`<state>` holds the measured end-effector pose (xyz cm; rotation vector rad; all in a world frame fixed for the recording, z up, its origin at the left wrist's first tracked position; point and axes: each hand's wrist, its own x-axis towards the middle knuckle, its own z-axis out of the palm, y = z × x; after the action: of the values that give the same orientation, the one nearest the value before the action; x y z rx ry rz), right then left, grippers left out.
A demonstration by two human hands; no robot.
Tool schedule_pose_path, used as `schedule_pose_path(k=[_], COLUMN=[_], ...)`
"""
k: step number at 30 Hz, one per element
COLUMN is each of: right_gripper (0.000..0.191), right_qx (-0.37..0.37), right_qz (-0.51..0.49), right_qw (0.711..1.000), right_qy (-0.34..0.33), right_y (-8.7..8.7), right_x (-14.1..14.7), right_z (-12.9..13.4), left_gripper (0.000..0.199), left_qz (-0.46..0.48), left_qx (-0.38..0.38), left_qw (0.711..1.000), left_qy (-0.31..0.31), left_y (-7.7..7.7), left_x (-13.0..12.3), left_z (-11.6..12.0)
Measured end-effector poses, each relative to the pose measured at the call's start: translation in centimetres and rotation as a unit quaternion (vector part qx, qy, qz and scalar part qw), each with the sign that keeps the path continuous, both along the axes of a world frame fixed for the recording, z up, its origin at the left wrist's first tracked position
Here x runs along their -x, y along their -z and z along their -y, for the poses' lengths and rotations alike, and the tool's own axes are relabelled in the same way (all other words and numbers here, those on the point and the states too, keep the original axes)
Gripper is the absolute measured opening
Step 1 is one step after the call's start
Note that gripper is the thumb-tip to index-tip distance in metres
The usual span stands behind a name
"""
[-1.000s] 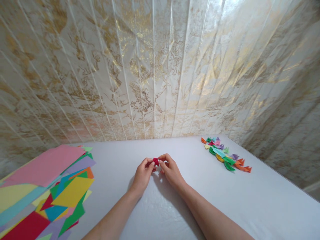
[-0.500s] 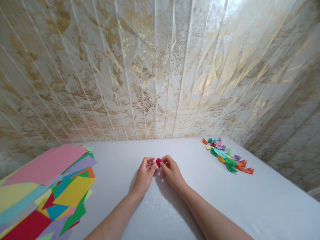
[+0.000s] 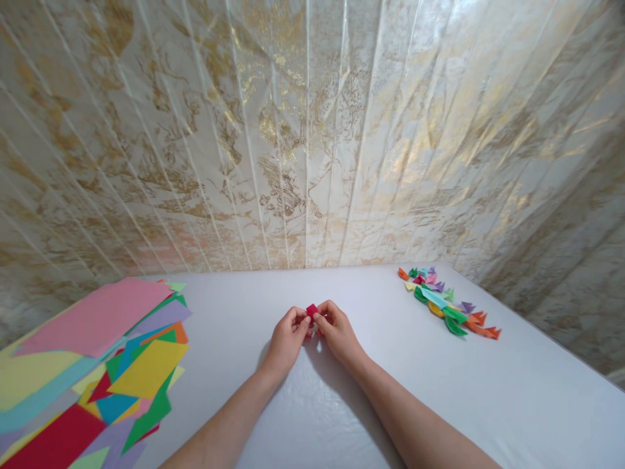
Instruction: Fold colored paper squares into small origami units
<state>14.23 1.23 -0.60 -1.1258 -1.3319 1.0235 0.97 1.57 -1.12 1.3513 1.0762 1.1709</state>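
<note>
A small folded red paper piece [image 3: 312, 311] is pinched between both hands, just above the white table [image 3: 234, 293]. My left hand [image 3: 288, 333] grips its left side between thumb and fingers. From the right, my right hand [image 3: 338, 329] holds the other side, its thumb on the front of the paper. The fingers hide the lower part of the piece.
Colored paper sheets lie in a spread pile on the left, with a pink sheet [image 3: 97, 316] and a yellow sheet [image 3: 149, 368] on top. Small folded paper shapes [image 3: 454, 314] in several colors form a group at the right. A gold-patterned curtain [image 3: 293, 130] hangs behind.
My left hand has closed on the red paper, where before its fingertips were just beside it. The paper has turned slightly and sits more upright. The view has shifted a little.
</note>
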Motion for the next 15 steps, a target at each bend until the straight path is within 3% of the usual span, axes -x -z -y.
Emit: schedule_pose_path(k=[6, 15], right_gripper=[0.011, 0.009], right_qx=[-0.010, -0.018], right_qz=[0.039, 0.016], right_qw=[0.999, 1.000], right_qy=[0.010, 0.001], right_y=[-0.22, 0.00], right_x=[-0.10, 0.13], right_z=[0.18, 0.11], left_gripper=[0.022, 0.023], left_qz=[-0.026, -0.048], left_qx=[-0.015, -0.035], left_qw=[1.000, 0.998], left_qy=[0.002, -0.010], left_y=[-0.28, -0.11], left_x=[-0.27, -0.12], left_z=[0.36, 0.29])
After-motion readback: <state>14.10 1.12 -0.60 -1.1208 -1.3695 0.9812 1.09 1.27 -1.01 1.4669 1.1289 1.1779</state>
